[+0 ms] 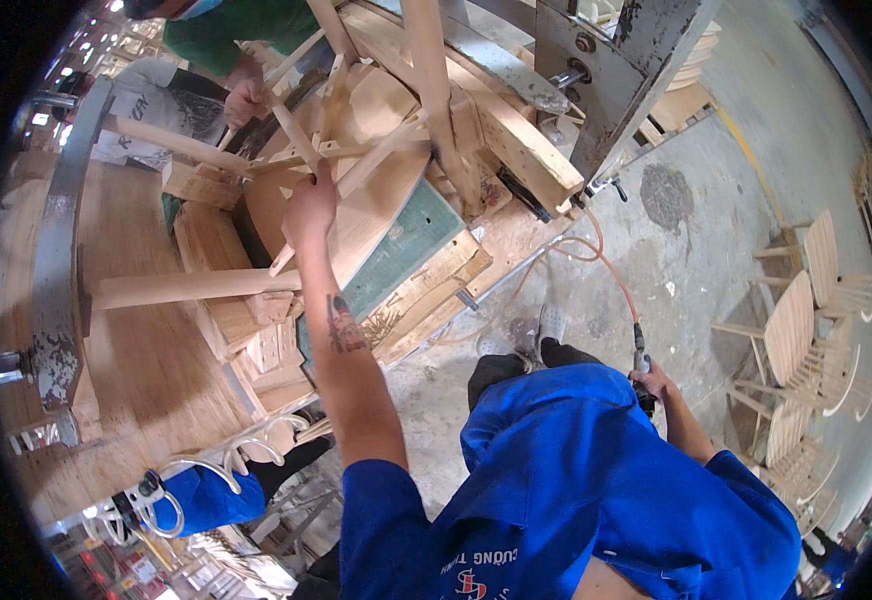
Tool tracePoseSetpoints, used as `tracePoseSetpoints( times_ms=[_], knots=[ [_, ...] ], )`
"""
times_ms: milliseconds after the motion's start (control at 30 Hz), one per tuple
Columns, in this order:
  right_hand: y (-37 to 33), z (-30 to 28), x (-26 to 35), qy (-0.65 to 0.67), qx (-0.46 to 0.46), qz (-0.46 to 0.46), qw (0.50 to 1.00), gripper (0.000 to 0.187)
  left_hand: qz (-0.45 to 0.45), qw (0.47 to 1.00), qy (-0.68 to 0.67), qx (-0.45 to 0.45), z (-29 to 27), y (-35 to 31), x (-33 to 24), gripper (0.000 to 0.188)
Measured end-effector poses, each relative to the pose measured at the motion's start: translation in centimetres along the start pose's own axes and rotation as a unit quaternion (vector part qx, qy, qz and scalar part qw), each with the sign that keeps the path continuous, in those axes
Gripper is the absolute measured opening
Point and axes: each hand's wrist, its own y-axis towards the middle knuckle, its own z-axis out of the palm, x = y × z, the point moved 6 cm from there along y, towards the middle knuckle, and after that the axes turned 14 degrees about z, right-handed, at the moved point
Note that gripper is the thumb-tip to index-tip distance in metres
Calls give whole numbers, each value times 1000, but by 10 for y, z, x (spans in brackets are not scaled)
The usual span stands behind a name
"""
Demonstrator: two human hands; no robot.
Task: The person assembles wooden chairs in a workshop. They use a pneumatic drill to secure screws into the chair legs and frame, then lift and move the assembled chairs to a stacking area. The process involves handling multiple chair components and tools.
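Note:
My left hand is closed around a pale wooden rail of a chair frame. The frame lies among wooden blocks in a clamping jig, its thin rails crossing near my fingers. A round wooden leg juts out to the left, against a grey metal clamp arm. Low at my right side, my right hand grips an air tool joined to an orange hose. The tool's working end is hard to make out. A co-worker's hand is at the frame's far end.
Beyond the jig stand two people, one in a green shirt. A heavy grey metal post rises at the far right of the bench. Several wooden chairs stand on the concrete floor at right. A coiled white hose hangs at lower left.

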Motion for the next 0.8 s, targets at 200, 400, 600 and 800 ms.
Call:
tracePoseSetpoints(
  times_ms=[200, 400, 600, 800],
  knots=[
    [34, -39, 10, 11, -27, -5, 1000, 46, -25, 990, -97, 98, 11, 16, 3, 76],
    [25, -56, 43, 9, 34, 30, 999, 41, -31, 997, -49, 48, 6, 10, 8, 74],
    [43, -70, 60, -35, 29, 11, 999, 39, -47, 995, -37, 77, 5, 7, -5, 72],
    [57, -69, 57, 24, 32, 43, 998, 40, -20, 1000, -5, 17, -6, 4, -4, 67]
  ],
)
